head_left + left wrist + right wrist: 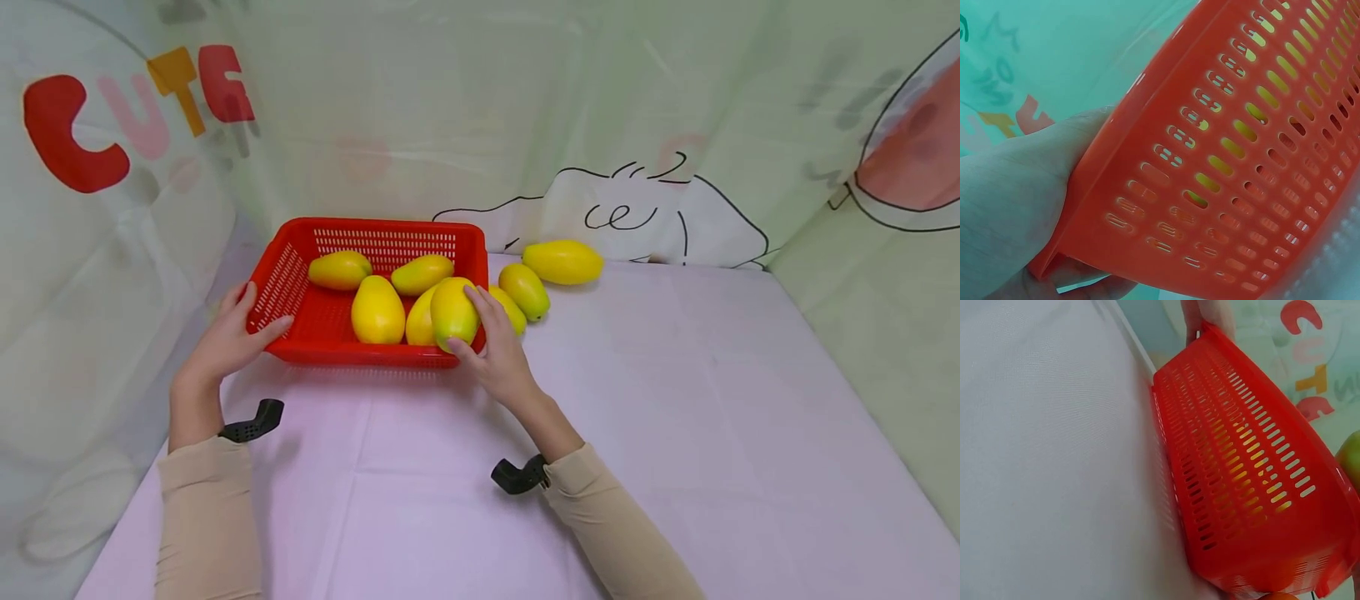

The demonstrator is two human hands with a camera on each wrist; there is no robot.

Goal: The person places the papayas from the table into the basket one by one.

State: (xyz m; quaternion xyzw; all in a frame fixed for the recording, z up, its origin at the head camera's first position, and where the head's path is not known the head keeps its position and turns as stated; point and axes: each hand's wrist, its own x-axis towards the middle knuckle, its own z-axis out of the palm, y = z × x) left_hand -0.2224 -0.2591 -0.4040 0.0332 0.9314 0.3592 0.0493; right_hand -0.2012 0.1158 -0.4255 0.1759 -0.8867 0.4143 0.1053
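A red plastic basket [330,354] with slotted walls stands on the table, holding several yellow-green mangoes, one of them a plump mango [378,310] in the middle. My left hand [231,337] grips the basket's left rim; in the left wrist view that hand [1016,194] is wrapped around a rim corner. At the basket's front right corner, my right hand [495,346] holds a mango [454,312] between thumb and fingers, over another mango [420,321] that it partly hides. The right wrist view shows only a green edge of a mango [1350,459] beside the rim.
Outside the basket's right wall lie a mango [510,310] partly behind my right hand, a greener mango [525,292] and a larger yellow mango [562,262] near the back. A pale cloth covers the table [675,433]. Printed curtains [420,108] hang behind and on both sides.
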